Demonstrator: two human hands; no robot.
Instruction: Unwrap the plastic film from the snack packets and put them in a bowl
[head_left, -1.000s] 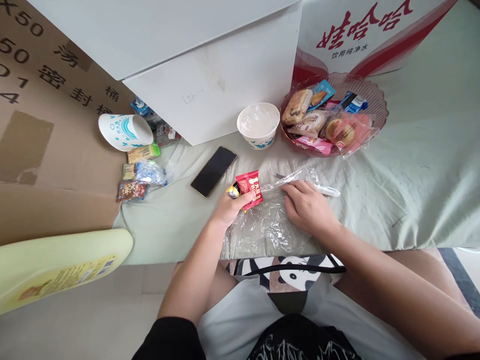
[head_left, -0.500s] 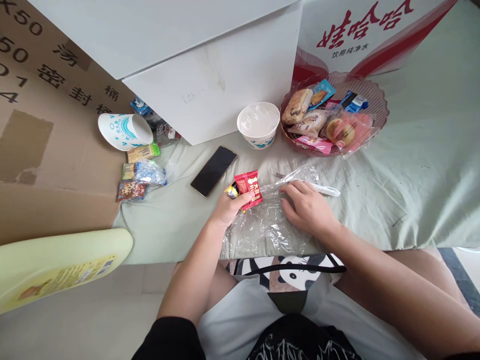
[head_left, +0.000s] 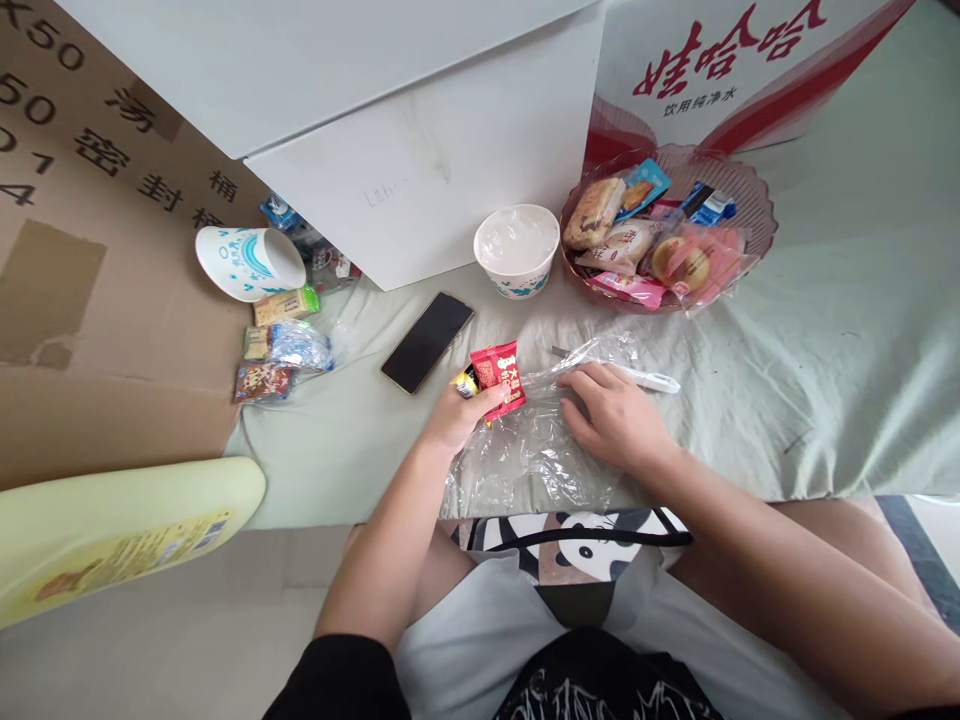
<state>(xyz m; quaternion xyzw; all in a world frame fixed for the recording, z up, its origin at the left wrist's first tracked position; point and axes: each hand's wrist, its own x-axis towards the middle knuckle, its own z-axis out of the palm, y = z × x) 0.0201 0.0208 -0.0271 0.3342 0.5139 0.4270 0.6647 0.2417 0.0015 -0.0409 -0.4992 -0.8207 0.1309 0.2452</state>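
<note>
My left hand is closed around a red snack packet, with the thumb across its front. A yellow and black packet pokes out behind it in the same grip. Clear plastic film lies crumpled on the cloth under and between both hands. My right hand rests on the film's right part, fingers stretched out and thumb apart. Just beyond its fingers lies a white-handled tool, perhaps a knife, partly covered by the film and the hand.
A phone, a paper bowl and a pink basket of snacks stand beyond the hands. At left are a tipped paper bowl, several wrapped snacks and a cardboard box. White boxes line the back.
The red packet has turned slightly in my left hand and shifted a little to the right. My right hand has slid very slightly left on the film.
</note>
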